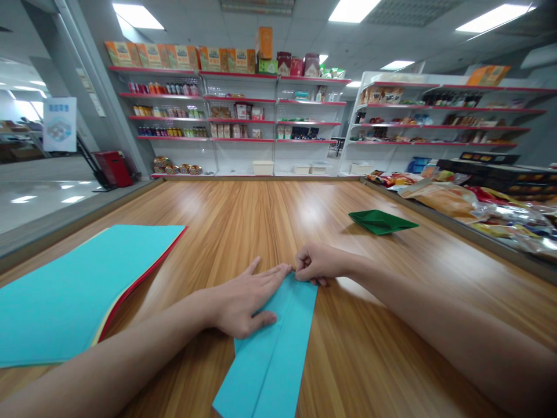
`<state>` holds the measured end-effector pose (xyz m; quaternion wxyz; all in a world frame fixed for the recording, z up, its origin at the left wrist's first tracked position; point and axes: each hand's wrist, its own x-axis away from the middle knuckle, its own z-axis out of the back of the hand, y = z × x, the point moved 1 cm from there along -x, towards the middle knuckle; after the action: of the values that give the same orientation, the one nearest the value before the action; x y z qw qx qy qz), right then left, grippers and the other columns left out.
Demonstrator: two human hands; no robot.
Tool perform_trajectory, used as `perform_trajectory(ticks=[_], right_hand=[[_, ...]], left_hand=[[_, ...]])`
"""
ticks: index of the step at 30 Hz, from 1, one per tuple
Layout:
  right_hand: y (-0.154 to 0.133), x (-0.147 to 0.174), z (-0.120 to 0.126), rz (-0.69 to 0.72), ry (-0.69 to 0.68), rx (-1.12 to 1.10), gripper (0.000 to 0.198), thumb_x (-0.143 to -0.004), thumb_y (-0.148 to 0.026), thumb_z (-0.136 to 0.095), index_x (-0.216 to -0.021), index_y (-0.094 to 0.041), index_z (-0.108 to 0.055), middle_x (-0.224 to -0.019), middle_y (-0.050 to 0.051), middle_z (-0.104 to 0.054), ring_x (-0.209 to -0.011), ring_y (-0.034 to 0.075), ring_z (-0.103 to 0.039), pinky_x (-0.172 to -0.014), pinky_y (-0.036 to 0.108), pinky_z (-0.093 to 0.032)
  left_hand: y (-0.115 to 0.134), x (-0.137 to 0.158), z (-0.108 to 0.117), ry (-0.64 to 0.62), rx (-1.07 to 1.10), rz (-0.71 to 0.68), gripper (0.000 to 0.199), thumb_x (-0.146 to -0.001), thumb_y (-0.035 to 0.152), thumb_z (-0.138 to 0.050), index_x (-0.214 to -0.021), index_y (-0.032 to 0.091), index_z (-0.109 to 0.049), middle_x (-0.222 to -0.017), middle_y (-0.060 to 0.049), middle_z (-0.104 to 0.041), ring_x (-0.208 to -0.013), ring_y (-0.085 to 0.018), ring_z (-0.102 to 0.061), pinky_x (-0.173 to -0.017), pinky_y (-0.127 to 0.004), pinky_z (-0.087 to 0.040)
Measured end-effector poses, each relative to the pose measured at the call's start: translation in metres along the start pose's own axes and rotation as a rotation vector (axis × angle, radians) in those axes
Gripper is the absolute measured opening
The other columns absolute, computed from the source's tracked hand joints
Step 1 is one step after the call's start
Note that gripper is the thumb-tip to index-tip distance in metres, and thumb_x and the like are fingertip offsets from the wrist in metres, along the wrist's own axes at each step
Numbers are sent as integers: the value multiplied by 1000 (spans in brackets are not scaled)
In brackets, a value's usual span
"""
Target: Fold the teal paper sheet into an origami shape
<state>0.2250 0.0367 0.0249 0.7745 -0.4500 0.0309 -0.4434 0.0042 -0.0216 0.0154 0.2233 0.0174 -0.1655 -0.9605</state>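
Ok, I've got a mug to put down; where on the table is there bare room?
One broad patch is the far middle of the table, between the paper stack and the green folded paper. Another lies between the green folded paper, the right forearm and the table's right edge. Near centre is crowded: left hand and right hand are on the blue strip.

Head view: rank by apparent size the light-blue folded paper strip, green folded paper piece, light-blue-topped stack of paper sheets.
1. Light-blue-topped stack of paper sheets
2. Light-blue folded paper strip, cut off by frame
3. Green folded paper piece, farther away
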Motion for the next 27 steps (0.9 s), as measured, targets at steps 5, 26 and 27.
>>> perform_trajectory(ticks=[5,26,27], right_hand=[[8,-4,3,-5,21,-14,9,-66,-23,-58,-67,-14,-59,-49,-5,-56,-37,6,-50,-34,15,-38],[-16,3,-50,511,129,190,11,-70,-20,-61,-67,-12,-68,-59,0,-61,-54,8,-52,-50,17,-38],[-19,4,-54,507,114,207,11,-70,-20,-61,-67,-12,-68,-60,0,-62,-55,8,-52,-51,17,-39]], left_hand=[[1,0,1,-1,-3,-24,77,-90,43,-42,-148,21,3,-153,-14,0,-141,-33,-6,-107,-64,-2],[-15,0,-8,66,-69,44,67,-93,47,-34,-148,19,-6,-153,-14,-6,-140,-32,-2,-109,-61,-6],[-17,0,-8,59,-72,47,67,-93,48,-33,-148,20,-7,-154,-14,-6,-141,-32,-2,-109,-61,-6]])
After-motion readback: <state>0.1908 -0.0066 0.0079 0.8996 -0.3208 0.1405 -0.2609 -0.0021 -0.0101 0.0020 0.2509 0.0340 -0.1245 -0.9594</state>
